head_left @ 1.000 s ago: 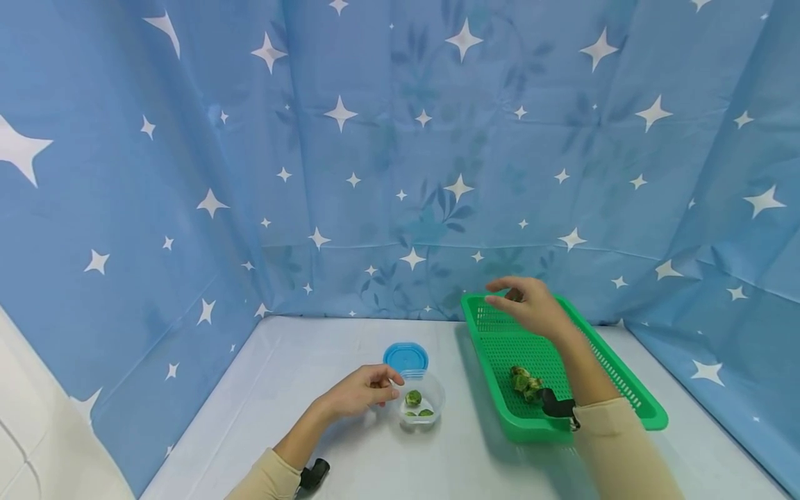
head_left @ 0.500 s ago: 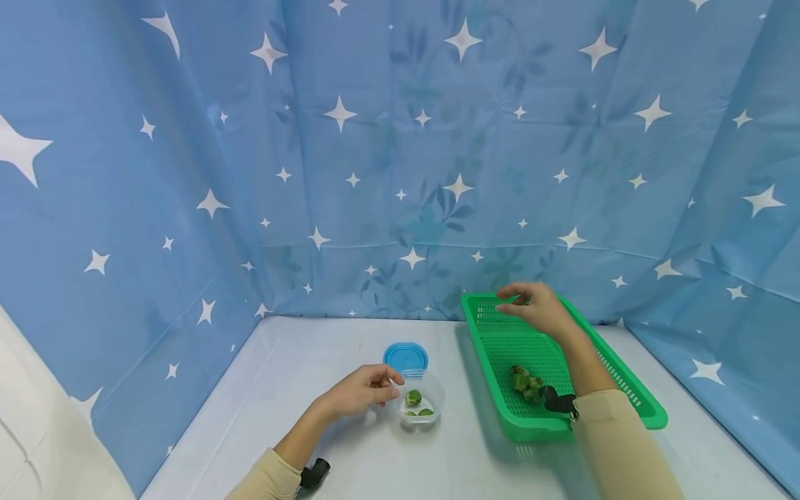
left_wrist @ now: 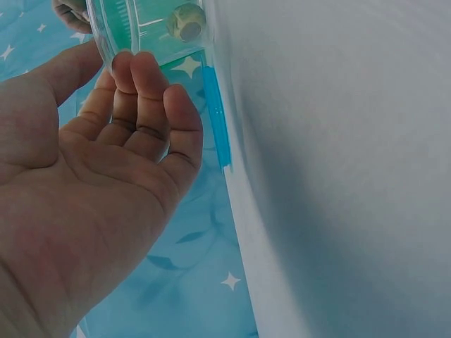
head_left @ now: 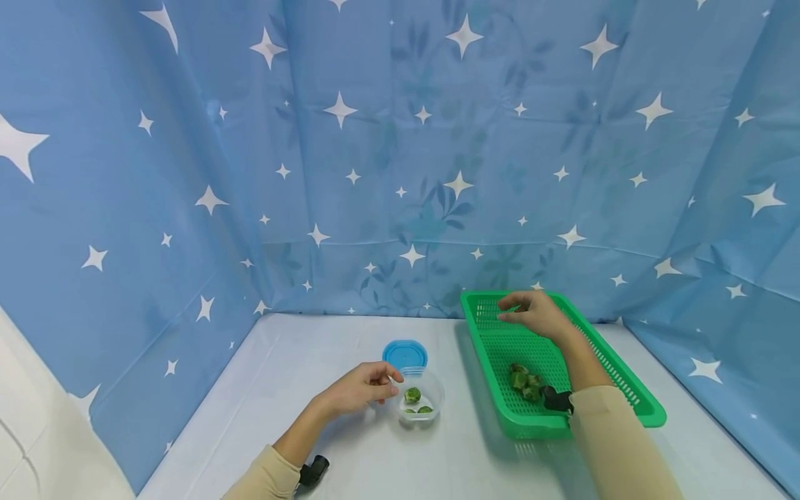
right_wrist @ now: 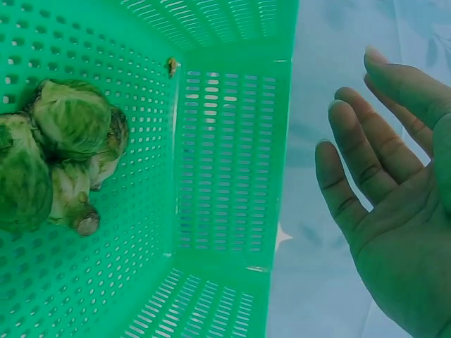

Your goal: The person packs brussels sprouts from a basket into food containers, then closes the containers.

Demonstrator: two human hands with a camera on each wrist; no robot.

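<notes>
1. Several sprouts [right_wrist: 70, 120] are being cradled by the green basket [head_left: 537, 430]; light, firm, bruisable bodies are being expected.
2. Mid-body pinches are being favoured.
3. The right hand [head_left: 536, 312] is being held loose, empty, near the basket's far end; the left hand [head_left: 362, 389] likewise, beside the tub [head_left: 420, 418].

Soft light, seemingly from overhead, fills the space evenly, brightening the white surface [head_left: 312, 347] and leaving faint, fuzzy shadows beside the green basket [head_left: 519, 430] and below the left hand [head_left: 359, 389], while the wide head view stretches the starry curtain [head_left: 375, 153] toward its edges. Close to the left wrist I find it dimmer and greyer, with the palm shaded, a broad smudge of shadow across the surface and pale glints on the clear tub [left_wrist: 104, 32]. Milky haze pales the right wrist view, where the curtain looks soft and a greenish cast tints the right fingers [right_wrist: 363, 151].
</notes>
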